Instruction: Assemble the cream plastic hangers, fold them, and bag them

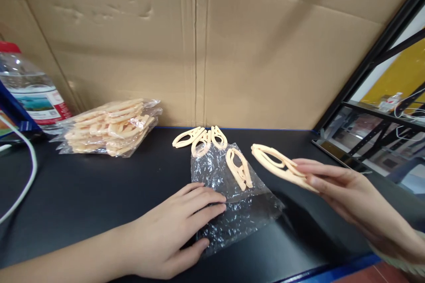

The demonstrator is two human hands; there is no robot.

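My left hand (175, 230) lies flat with fingers stretched on a clear plastic bag (239, 212) on the black table (99, 194). One beige plastic clip (238, 169) rests on the bag's far part. My right hand (335, 185) pinches a stack of beige clips (275, 163) between thumb and fingers, held just above the table to the right of the bag. Three loose beige clips (201, 138) lie at the bag's far end by the cardboard wall.
A filled clear bag of beige clips (109, 128) lies at the back left. A water bottle (31, 88) with a red cap stands far left, with a white cable (25, 181) beside it. Cardboard (206, 44) walls the back. A black metal rack (375, 110) rises at the right.
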